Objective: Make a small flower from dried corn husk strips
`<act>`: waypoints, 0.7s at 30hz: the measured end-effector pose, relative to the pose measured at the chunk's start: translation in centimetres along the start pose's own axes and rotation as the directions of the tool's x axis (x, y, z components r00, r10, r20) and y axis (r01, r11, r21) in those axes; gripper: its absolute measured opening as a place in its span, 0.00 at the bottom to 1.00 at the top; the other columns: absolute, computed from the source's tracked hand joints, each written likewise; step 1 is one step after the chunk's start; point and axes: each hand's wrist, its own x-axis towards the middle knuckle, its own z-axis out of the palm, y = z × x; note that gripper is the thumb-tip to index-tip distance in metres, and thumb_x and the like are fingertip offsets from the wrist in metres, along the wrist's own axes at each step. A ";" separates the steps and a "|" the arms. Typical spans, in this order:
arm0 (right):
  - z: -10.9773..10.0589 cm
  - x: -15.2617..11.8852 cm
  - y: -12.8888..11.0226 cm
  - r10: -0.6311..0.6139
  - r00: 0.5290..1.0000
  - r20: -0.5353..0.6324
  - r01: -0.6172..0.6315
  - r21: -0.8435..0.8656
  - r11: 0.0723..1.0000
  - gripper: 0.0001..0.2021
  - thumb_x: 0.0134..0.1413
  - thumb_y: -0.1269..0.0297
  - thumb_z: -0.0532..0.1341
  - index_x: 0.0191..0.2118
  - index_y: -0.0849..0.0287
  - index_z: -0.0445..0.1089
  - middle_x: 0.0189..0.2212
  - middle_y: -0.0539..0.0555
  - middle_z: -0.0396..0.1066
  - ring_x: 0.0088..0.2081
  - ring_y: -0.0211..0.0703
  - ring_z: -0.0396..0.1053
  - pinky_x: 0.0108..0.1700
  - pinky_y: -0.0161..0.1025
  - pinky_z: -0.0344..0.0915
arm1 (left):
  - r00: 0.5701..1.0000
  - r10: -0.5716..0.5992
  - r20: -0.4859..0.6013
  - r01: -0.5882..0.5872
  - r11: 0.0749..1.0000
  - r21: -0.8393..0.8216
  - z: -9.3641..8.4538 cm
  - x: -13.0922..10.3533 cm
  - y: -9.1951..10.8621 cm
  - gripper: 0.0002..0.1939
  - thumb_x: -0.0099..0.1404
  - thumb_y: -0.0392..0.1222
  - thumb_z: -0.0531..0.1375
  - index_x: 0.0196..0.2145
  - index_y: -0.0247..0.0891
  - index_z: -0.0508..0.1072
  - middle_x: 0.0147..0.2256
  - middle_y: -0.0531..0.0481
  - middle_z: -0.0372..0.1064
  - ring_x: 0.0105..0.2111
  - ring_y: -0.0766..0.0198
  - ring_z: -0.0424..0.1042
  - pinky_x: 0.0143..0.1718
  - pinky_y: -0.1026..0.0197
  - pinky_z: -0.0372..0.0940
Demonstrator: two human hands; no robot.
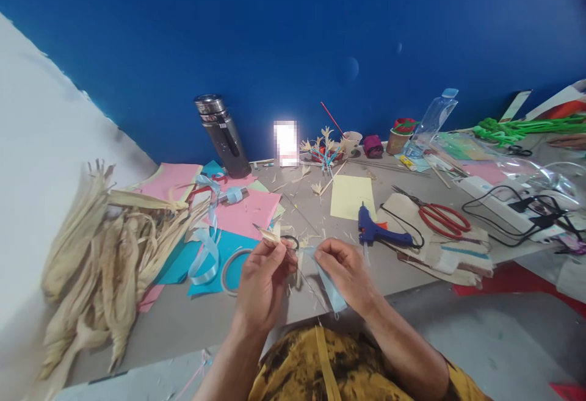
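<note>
My left hand [270, 273] is closed in a pinch on a small pale corn husk piece [268, 234], whose dark pointed tip sticks out to the upper left. A black ring [291, 242] shows by its fingertips; what it belongs to is hidden. From that hand a thin wire [311, 285] slants down toward the table's front edge. Between thumb and fingers, my right hand [343, 270] pinches a light blue ribbon [332, 291], which hangs down below it. The hands are close together but apart, over the table [297, 309].
Dried corn husks [114, 254] are heaped at left, near a roll of tape [229, 270] and a dark flask [224, 138]. At right lie a blue glue gun [382, 230], red-handled scissors [444, 218] and a power strip [494, 202]. Husk flowers [326, 151] stand at the back.
</note>
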 end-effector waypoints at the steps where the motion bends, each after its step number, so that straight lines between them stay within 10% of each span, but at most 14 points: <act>1: 0.0 0.0 0.0 0.002 1.000 -0.011 -0.002 -0.008 1.000 0.12 0.53 0.58 0.60 0.23 0.58 0.64 0.18 0.45 0.53 0.22 0.34 0.50 0.23 0.33 0.48 | 1.000 0.006 -0.010 -0.006 1.000 -0.017 0.0 0.0 0.0 0.12 0.55 0.41 0.71 0.32 0.34 0.74 0.29 0.51 0.70 0.27 0.68 0.69 0.29 0.66 0.65; 7: -0.7 0.3 0.5 -0.035 0.998 -0.053 0.036 0.010 0.999 0.15 0.54 0.57 0.61 0.22 0.58 0.61 0.18 0.44 0.51 0.21 0.33 0.48 0.23 0.33 0.48 | 0.999 -0.029 0.015 0.030 0.998 -0.060 0.0 0.1 -0.1 0.12 0.54 0.39 0.72 0.29 0.34 0.72 0.31 0.52 0.71 0.27 0.70 0.69 0.30 0.67 0.66; 13: -2.6 1.1 1.2 -0.033 0.938 -0.346 0.061 0.071 0.996 0.17 0.55 0.52 0.61 0.24 0.58 0.64 0.19 0.45 0.52 0.22 0.34 0.48 0.23 0.33 0.49 | 0.996 -0.063 0.057 0.068 0.995 -0.076 -0.3 -0.1 0.0 0.14 0.49 0.36 0.74 0.28 0.35 0.72 0.31 0.53 0.71 0.27 0.70 0.70 0.30 0.67 0.67; 21: -0.5 0.0 0.6 -0.028 0.992 -0.127 0.028 -0.006 1.000 0.14 0.54 0.58 0.61 0.23 0.59 0.65 0.18 0.45 0.56 0.22 0.34 0.52 0.23 0.32 0.51 | 0.982 -0.157 0.106 0.161 0.986 -0.032 0.6 -0.3 -0.8 0.18 0.46 0.34 0.75 0.36 0.35 0.77 0.26 0.53 0.70 0.26 0.70 0.70 0.31 0.68 0.66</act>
